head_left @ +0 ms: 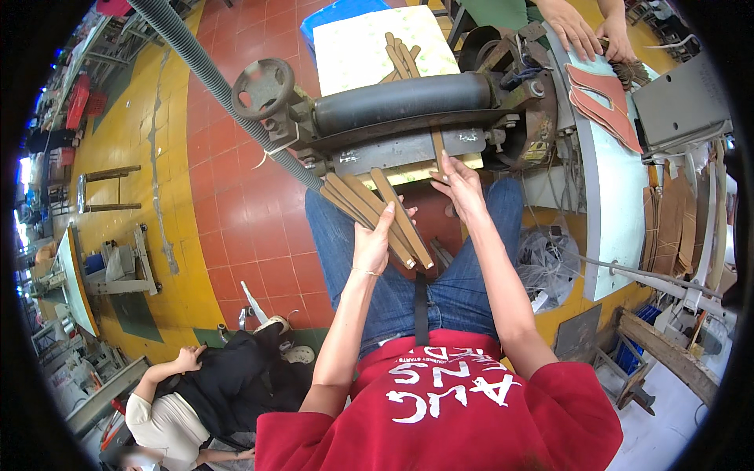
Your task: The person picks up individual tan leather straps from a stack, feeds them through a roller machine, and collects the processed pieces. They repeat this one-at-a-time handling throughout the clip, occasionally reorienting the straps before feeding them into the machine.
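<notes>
My left hand (374, 242) grips a fanned bundle of long tan strips (375, 210) over my lap. My right hand (459, 187) pinches a single tan strip (437, 149) that runs upright into the slot under the black roller (400, 99) of a metal roller machine (408, 141). Behind the roller, several more strips (399, 55) lie on a pale board (375, 43).
A grey ribbed hose (212, 78) crosses from upper left to the machine, beside a round handwheel (263, 88). Another person's hands (589, 31) rest by red cut pieces (601, 98) on a white bench at the upper right. A seated person (204, 392) is at the lower left on the floor.
</notes>
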Tool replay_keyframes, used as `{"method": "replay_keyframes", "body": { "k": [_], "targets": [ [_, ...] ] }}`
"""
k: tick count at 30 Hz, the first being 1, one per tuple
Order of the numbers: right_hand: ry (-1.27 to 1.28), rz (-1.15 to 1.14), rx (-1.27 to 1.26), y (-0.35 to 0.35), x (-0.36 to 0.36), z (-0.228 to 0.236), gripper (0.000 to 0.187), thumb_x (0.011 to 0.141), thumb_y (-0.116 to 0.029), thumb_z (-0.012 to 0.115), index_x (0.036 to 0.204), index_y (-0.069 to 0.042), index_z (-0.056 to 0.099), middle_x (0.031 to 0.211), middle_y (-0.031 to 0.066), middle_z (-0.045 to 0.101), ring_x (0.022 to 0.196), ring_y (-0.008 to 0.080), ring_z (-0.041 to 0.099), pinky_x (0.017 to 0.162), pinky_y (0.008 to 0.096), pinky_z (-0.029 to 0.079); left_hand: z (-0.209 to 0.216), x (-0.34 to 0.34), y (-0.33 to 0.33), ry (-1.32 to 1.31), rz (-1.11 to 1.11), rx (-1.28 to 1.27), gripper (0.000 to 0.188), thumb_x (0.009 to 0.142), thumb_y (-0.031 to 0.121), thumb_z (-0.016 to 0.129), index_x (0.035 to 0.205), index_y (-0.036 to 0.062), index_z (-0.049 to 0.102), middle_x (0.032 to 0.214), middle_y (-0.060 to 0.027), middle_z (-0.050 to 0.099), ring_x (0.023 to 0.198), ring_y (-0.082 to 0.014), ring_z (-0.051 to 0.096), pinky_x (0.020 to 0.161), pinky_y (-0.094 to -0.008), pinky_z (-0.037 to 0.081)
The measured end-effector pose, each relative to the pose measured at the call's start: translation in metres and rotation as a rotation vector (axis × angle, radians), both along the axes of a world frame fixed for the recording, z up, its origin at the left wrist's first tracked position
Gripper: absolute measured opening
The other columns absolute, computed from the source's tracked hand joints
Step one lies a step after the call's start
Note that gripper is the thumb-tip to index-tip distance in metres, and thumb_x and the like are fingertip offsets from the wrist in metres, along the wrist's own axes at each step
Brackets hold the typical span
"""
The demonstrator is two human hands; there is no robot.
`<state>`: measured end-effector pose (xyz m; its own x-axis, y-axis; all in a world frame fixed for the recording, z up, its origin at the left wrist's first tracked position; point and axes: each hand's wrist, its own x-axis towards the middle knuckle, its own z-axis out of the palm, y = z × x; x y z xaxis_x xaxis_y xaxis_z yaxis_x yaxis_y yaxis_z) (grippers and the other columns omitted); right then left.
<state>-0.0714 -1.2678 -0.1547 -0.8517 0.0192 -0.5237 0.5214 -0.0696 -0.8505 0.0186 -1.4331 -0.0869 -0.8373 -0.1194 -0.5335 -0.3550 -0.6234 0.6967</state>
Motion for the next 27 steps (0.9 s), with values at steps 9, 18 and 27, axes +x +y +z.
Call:
{"method": "replay_keyframes", "body": {
  "k": [9, 18, 27],
  "targets": [
    [0.027, 0.515, -0.006, 0.014, 0.095, 0.041, 0.025, 0.086, -0.021, 0.064, 0.098, 0.001, 0.063, 0.073, -0.0003, 0.062, 0.069, 0.0058, 0.055, 0.062, 0.0208, 0.045, -0.004, -0.005, 0.003, 0.065, -0.006, -0.01, 0.034, 0.091, 0.02, 0.056, 0.115, -0.0043, 0.049, 0.108, -0.0152, 0.057, 0.099, -0.0266, 0.06, 0.08, -0.0382, 0.055],
    [0.08, 0.246, 0.031, 0.022, 0.05, 0.026, 0.02, 0.09, -0.019, 0.058, 0.084, -0.001, 0.064, 0.065, -0.0012, 0.06, 0.053, 0.0029, 0.045, 0.049, 0.0191, 0.036, -0.004, -0.005, -0.002, 0.047, -0.051, 0.176, 0.043, 0.095, 0.021, 0.038, 0.124, -0.0101, 0.042, 0.108, -0.0173, 0.053, 0.101, -0.0278, 0.058, 0.083, -0.0396, 0.054],
    [-0.081, 0.003, 0.132, -0.009, 0.027, 0.012, 0.09, 0.078, -0.045, 0.069, 0.135, 0.011, 0.026, 0.11, 0.0153, 0.056, 0.098, 0.0171, 0.055, 0.081, 0.0251, 0.043, 0.013, -0.002, 0.007, 0.081, -0.09, 0.041, 0.035, 0.092, 0.009, 0.039, 0.122, -0.0071, 0.041, 0.118, -0.0156, 0.049, 0.11, -0.0317, 0.054, 0.089, -0.0424, 0.051]
  ]
}}
